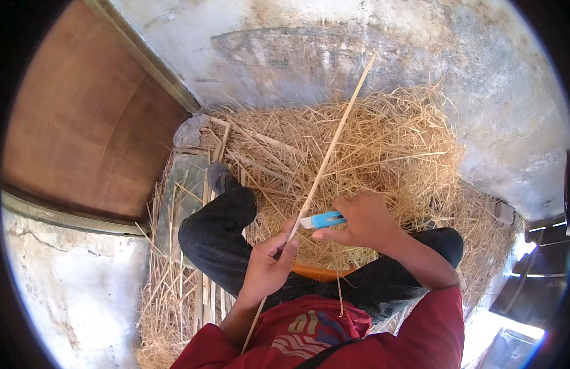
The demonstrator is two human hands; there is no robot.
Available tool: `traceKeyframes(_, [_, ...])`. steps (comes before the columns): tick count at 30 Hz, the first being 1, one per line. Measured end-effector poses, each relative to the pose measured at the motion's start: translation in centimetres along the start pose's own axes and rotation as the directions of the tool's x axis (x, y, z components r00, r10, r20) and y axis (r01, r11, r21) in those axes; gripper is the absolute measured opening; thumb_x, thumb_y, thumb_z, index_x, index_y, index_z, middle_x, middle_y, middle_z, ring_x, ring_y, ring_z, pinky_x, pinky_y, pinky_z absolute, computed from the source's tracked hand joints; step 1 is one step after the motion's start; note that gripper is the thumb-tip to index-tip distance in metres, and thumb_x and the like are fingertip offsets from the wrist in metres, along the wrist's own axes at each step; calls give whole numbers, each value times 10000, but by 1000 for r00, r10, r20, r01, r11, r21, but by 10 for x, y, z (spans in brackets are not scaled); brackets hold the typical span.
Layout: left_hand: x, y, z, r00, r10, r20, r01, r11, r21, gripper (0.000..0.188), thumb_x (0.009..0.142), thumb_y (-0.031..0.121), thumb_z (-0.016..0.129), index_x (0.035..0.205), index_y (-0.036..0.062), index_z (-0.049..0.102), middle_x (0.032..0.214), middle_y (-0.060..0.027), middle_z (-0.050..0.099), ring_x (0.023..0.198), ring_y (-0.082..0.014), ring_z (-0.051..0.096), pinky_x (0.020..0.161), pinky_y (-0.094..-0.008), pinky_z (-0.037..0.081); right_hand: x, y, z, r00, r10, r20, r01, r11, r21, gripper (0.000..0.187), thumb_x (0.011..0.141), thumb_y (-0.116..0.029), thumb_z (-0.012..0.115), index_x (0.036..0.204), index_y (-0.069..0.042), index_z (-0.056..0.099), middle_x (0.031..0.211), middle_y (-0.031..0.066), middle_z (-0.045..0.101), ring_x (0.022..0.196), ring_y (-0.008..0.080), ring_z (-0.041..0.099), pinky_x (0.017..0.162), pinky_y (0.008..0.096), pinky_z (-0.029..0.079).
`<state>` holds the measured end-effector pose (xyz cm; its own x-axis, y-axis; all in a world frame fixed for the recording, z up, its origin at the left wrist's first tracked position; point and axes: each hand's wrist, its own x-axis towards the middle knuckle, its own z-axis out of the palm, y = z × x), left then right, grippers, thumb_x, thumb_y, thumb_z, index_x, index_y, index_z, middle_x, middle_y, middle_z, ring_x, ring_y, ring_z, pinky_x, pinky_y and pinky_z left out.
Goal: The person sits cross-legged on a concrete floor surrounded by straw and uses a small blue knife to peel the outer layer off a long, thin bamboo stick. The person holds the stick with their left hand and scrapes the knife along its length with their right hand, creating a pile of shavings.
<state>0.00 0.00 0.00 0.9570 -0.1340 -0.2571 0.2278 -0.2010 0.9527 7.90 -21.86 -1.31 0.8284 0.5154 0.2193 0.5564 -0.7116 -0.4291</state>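
Note:
A long, thin pale strip, bamboo by its look (pixel 338 132), runs slantwise from my lap up toward the far wall. My left hand (pixel 269 264) is closed around its lower part, thumb and fingers pinching it. In my right hand (pixel 365 222) sits a light-blue box cutter (pixel 326 219), gripped by its handle. The cutter's pale front end points left and meets the strip just above my left fingers. How far the blade is out I cannot make out. The strip's lower end passes under my left wrist toward my red shirt.
A heap of shavings (pixel 395 141) spreads before me against a stained wall (pixel 334 55). Several longer strips (pixel 214 160) lie at the left near my foot. Part of an orange object (pixel 325 272) shows between my legs. A brown panel (pixel 91 117) stands at the left.

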Motion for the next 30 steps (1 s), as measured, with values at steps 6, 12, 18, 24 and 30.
traceKeyframes(6, [-2,0,3,984,175,-22,-167,963,212,390,926,54,516,1313,23,482,668,51,408,586,-21,343,504,-187,319,13,15,12,990,-48,-131,30,991,-132,670,650,-759,586,617,-93,519,445,82,465,420,285,531,436,397,406])
traceKeyframes(12, [2,13,4,989,147,-29,-142,981,136,388,926,50,519,1313,44,494,705,60,438,631,-20,362,540,-185,336,18,19,8,985,-68,-161,56,995,-78,650,670,-729,599,607,-87,524,454,87,475,438,292,545,450,399,414])
traceKeyframes(18, [4,1,6,987,159,-24,-154,979,132,381,916,41,533,1296,23,503,681,38,445,626,-25,369,545,-190,344,11,17,6,992,4,-123,-5,1000,-10,627,697,-709,588,627,-86,563,465,99,481,448,294,553,457,403,425])
traceKeyframes(24, [1,2,11,958,287,-13,-264,897,356,398,892,39,550,1287,28,506,530,-102,359,466,-73,377,451,-250,351,19,30,12,989,43,-141,-62,989,-133,657,716,-731,545,649,-79,598,443,97,480,422,287,547,437,402,425])
traceKeyframes(30, [-6,-1,11,966,257,37,-252,894,371,421,862,30,562,1281,31,517,529,-150,435,421,-140,462,463,-262,402,34,76,0,944,272,-186,-297,947,-122,704,720,-776,486,617,-87,586,463,103,503,442,288,562,445,414,428])
